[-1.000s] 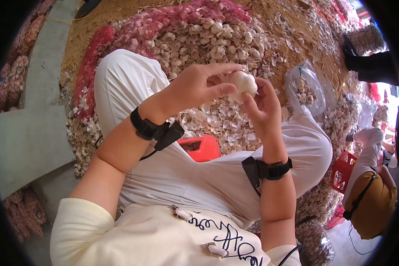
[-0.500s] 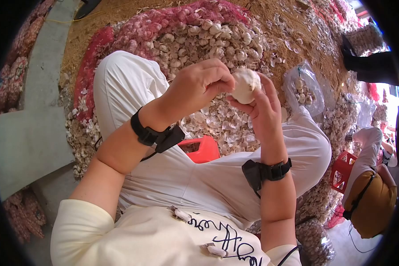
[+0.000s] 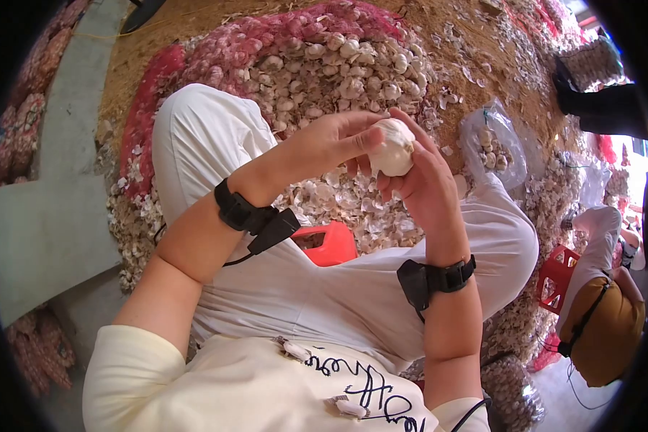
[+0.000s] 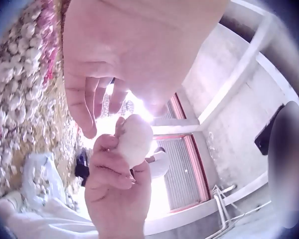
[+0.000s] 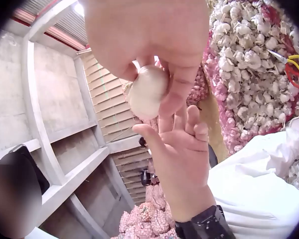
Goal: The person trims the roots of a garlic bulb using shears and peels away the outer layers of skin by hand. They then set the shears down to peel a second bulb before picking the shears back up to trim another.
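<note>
A whitish garlic bulb [image 3: 394,147] is gripped by my right hand [image 3: 433,180], its fingers and thumb curled around it. In the right wrist view the bulb [image 5: 148,92] shows smooth and pale under the right hand [image 5: 149,35]. My left hand [image 3: 331,144] is beside the bulb, its thumb overlapping the bulb's near side in the head view. Spread left fingers show in the right wrist view, with the left hand [image 5: 182,154] lying just beyond the bulb. The left wrist view has the left hand [image 4: 129,50] above the right hand [image 4: 117,184].
Heaped garlic bulbs [image 3: 324,75] lie in front in a pink net bag [image 3: 230,43]. Loose skins [image 3: 353,201] cover the ground near a red plastic piece [image 3: 331,243]. Scissors [image 5: 291,64] lie on the heap. A clear bag [image 3: 493,144] of garlic stands right; a seated person [image 3: 601,324] is farther right.
My left hand drew back from the bulb with bent fingers, then came in again with its fingers extended. The bulb has turned in my right hand and dipped slightly.
</note>
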Demonstrator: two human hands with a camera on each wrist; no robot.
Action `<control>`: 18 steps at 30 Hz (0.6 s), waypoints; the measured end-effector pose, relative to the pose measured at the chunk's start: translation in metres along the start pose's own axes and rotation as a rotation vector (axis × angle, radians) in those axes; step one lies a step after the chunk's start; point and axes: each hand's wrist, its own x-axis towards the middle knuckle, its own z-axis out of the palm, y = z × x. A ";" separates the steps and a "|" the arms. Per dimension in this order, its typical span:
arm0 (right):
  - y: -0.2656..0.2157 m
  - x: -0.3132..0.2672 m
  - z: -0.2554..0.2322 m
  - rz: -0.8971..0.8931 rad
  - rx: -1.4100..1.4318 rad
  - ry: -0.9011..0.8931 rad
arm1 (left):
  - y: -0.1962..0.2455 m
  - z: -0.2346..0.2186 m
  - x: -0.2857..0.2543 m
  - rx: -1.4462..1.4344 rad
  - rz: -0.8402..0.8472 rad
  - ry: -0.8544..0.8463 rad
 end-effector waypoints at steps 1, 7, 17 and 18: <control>0.001 -0.002 0.002 0.012 -0.012 0.000 | 0.002 -0.002 0.001 -0.116 -0.069 -0.047; 0.002 0.001 0.009 -0.063 -0.134 0.242 | -0.005 0.009 -0.002 -0.293 -0.024 0.029; 0.005 -0.005 0.010 -0.255 -0.648 0.409 | -0.011 0.013 0.001 -0.100 0.101 0.120; 0.006 -0.006 0.011 -0.255 -0.646 0.413 | -0.012 0.015 0.000 -0.075 0.134 0.148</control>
